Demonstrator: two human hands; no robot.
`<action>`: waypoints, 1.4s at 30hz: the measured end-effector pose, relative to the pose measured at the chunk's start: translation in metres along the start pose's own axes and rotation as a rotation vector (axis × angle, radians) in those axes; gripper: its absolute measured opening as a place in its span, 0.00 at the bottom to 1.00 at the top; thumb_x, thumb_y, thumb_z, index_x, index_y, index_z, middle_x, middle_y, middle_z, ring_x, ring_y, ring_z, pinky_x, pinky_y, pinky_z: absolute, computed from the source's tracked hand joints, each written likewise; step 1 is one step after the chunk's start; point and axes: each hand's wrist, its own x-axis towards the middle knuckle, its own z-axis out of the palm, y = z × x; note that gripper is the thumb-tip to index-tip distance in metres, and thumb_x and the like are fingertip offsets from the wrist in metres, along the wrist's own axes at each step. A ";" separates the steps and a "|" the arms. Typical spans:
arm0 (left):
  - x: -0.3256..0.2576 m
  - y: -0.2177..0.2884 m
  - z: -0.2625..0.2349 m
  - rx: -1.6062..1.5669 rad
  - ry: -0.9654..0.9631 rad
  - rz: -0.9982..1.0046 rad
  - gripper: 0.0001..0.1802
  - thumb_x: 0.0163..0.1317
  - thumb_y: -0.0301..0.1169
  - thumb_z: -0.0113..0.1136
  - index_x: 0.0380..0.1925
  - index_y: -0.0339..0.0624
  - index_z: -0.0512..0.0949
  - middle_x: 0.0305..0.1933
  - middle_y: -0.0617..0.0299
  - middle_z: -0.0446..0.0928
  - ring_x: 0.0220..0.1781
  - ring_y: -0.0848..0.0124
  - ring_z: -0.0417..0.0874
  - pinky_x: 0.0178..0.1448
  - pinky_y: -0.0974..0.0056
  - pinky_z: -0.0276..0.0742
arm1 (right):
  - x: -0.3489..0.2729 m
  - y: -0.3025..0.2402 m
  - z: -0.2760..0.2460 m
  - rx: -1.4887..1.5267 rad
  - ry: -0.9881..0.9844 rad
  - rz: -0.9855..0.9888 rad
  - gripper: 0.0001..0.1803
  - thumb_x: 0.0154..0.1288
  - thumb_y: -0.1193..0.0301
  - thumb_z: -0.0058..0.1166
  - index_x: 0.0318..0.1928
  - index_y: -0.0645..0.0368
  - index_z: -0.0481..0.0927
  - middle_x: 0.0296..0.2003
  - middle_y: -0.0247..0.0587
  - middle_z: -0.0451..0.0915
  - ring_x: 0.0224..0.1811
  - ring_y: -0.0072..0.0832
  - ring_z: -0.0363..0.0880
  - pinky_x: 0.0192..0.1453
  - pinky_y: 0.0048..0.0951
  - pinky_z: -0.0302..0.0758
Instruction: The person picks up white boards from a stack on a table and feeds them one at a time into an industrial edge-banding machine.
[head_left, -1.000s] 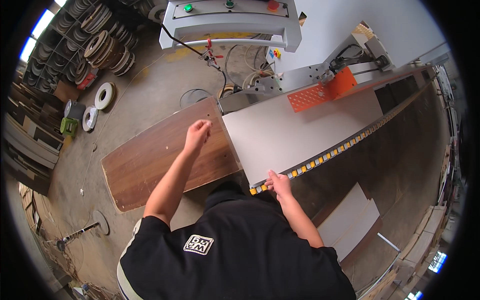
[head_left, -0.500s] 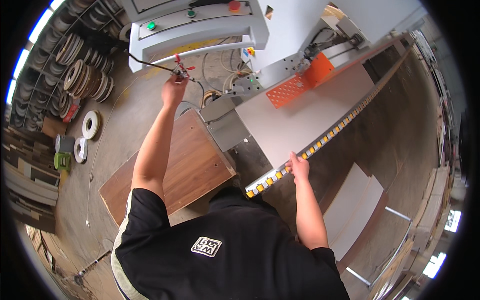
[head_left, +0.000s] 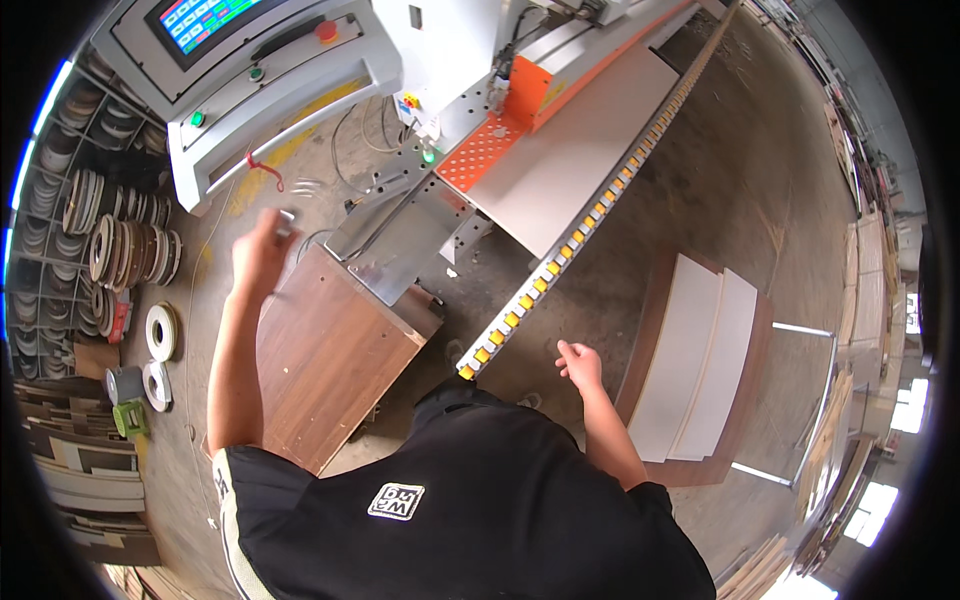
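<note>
While the left hand was raised with blurred fingers, so its grip could not be told, nothing was held in the loosely opened right hand. A brown wooden panel lay just below the left hand; a yellow roller rail ran just above the right.

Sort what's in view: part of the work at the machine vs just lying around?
In use: left hand raised beside the control panel; right hand open near the roller rail; pale board on the machine; wood-grain panel.
Lying about: edge-band rolls; stacked white panels.
</note>
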 end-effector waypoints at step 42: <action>-0.466 0.667 0.505 0.319 -1.676 1.208 0.20 0.64 0.34 0.51 0.41 0.22 0.74 0.26 0.38 0.81 0.26 0.51 0.86 0.32 0.51 0.79 | -0.375 0.583 0.108 0.446 0.493 0.532 0.25 0.71 0.51 0.52 0.30 0.61 0.85 0.24 0.43 0.84 0.27 0.40 0.82 0.36 0.42 0.76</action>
